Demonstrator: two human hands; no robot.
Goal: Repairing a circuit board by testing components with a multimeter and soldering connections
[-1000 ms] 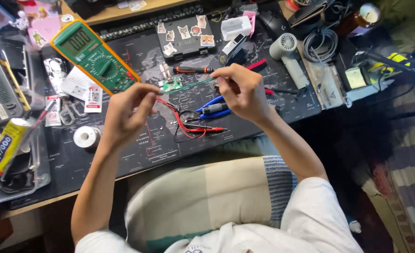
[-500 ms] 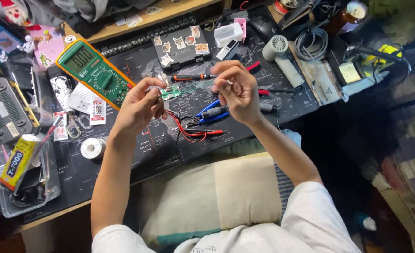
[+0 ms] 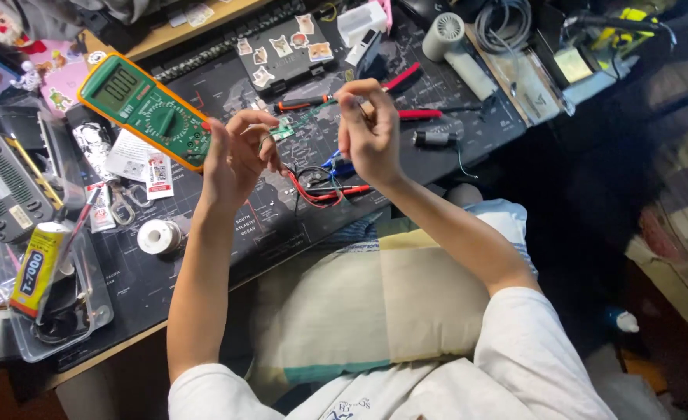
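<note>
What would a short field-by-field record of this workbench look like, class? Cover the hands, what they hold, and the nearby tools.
Left hand: raised over the mat, fingers pinching one end of the small green circuit board
Right hand: pinching the board's other end
Board: held off the desk, between both hands
Multimeter: green and orange, lying left of the left hand
Test leads: red and black, coiled under the hands
Solder reel: on the black desk mat, near the left forearm
Glue tube: yellow, in a clear tray at far left
</note>
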